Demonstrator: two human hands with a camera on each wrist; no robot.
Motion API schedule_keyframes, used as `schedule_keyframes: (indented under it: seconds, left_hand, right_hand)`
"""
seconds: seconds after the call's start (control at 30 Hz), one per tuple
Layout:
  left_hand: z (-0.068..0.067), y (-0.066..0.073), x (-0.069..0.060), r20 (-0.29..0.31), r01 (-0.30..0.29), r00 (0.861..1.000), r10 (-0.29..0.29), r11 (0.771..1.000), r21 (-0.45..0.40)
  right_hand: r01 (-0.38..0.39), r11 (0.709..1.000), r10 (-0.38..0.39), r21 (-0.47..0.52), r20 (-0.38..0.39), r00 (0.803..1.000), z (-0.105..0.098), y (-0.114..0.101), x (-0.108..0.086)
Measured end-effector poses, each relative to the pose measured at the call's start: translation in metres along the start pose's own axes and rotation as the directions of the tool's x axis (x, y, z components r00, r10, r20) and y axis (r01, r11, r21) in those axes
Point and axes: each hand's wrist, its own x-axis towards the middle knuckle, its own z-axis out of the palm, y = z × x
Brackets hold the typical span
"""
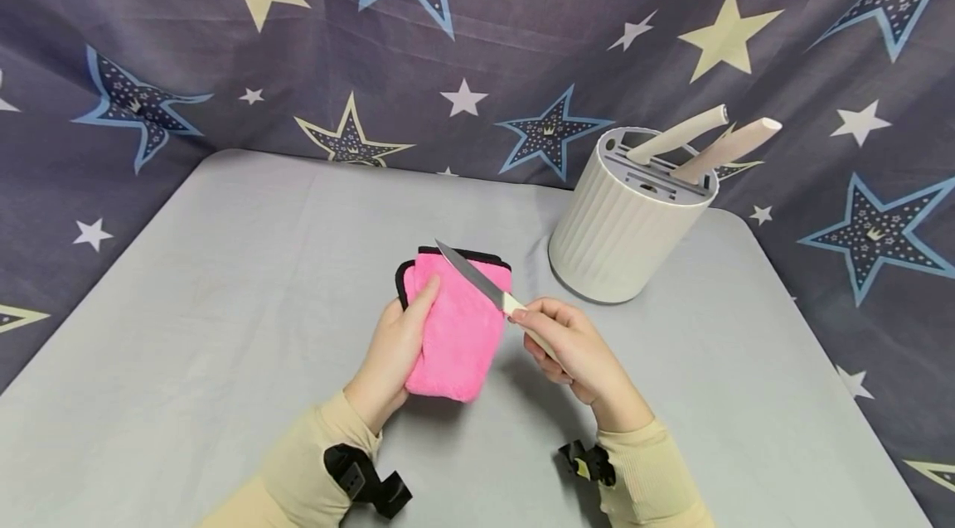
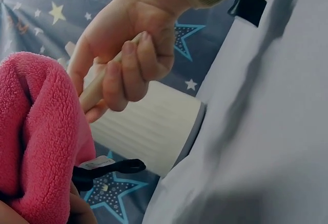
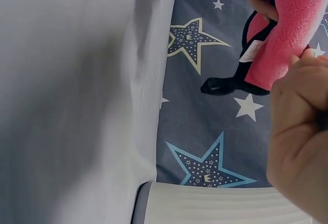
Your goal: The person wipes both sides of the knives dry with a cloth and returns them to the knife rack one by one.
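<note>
My left hand point(image 1: 394, 350) holds a folded pink cloth point(image 1: 458, 337) with black edging, its thumb lying over the front. My right hand point(image 1: 574, 346) grips a small knife point(image 1: 477, 278) by its cream handle. The grey blade points up and to the left across the upper part of the cloth; whether it touches the fabric I cannot tell. In the left wrist view the right hand's fingers point(image 2: 132, 70) curl round the handle point(image 2: 95, 92), beside the fluffy cloth point(image 2: 48, 131). A white tag point(image 3: 252, 51) and a black loop point(image 3: 219, 86) hang from the cloth in the right wrist view.
A ribbed white knife block point(image 1: 615, 221) stands at the back right of the grey-covered table point(image 1: 246, 304). Two knife handles point(image 1: 727, 151) stick up from its slots. Behind the table hangs a dark curtain point(image 1: 522, 39) printed with stars.
</note>
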Motion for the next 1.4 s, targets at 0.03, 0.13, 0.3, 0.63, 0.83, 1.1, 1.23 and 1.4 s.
schedule_keyframes:
  seconds: [0.03, 0.13, 0.3, 0.63, 0.83, 1.1, 1.23, 1.4]
  left_hand:
    - [-0.001, 0.001, 0.000, -0.004, -0.002, 1.000, 0.002, 1.000, -0.009]
    - [-0.005, 0.005, 0.002, -0.015, -0.007, 1.000, 0.006, 0.999, -0.032]
    - [-0.014, 0.012, 0.005, -0.038, -0.017, 0.999, 0.015, 0.997, -0.071]
    - [-0.029, 0.019, 0.013, -0.089, -0.050, 0.995, 0.041, 0.993, -0.102]
    - [-0.032, 0.020, 0.016, -0.111, -0.072, 0.992, 0.057, 0.988, -0.136]
    - [-0.031, 0.020, 0.017, -0.134, -0.106, 0.987, 0.091, 0.988, -0.110]
    - [-0.026, 0.019, 0.016, -0.134, -0.092, 0.987, 0.085, 0.995, -0.049]
    - [-0.016, 0.013, 0.010, -0.115, -0.103, 0.988, 0.106, 0.994, 0.029]
  right_hand:
    - [-0.002, 1.000, 0.002, -0.001, -0.001, 1.000, 0.000, 0.000, 0.000]
    - [-0.005, 1.000, 0.005, 0.001, -0.004, 1.000, 0.000, 0.000, 0.000]
    - [-0.007, 1.000, 0.007, 0.004, -0.005, 1.000, 0.000, 0.000, 0.000]
    - [0.012, 1.000, -0.012, -0.021, -0.009, 1.000, 0.000, 0.002, 0.000]
    - [0.054, 0.999, -0.054, -0.007, 0.003, 0.999, 0.000, 0.004, 0.000]
    - [0.088, 0.995, -0.085, 0.039, -0.074, 0.994, 0.003, 0.004, 0.000]
    - [0.102, 0.993, -0.091, 0.060, -0.158, 0.983, 0.008, 0.004, 0.001]
    - [0.112, 0.991, -0.092, 0.074, -0.235, 0.968, 0.017, 0.007, 0.005]
